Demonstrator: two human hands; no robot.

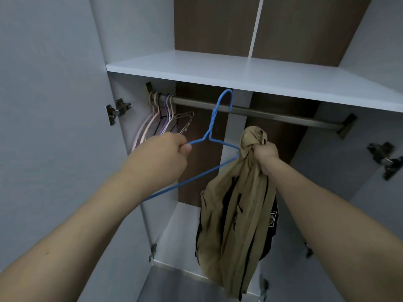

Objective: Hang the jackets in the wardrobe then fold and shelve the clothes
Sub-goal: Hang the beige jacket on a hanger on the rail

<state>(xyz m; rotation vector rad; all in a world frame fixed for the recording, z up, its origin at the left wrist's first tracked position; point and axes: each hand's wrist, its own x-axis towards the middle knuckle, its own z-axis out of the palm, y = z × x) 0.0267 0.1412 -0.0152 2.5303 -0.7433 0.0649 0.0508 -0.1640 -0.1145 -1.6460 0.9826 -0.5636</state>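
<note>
Now blue hanger [212, 136] (hook up) tilts down-left.

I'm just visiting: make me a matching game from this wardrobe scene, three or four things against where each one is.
Things:
1. blue hanger
2. tan jacket
3. spare hangers
4. white shelf

Places:
A. bunched at the rail's left end
B. above the rail
C. gripped by the left hand
D. gripped by the right hand

Pairs: 1-C, 2-D, 3-A, 4-B
</note>
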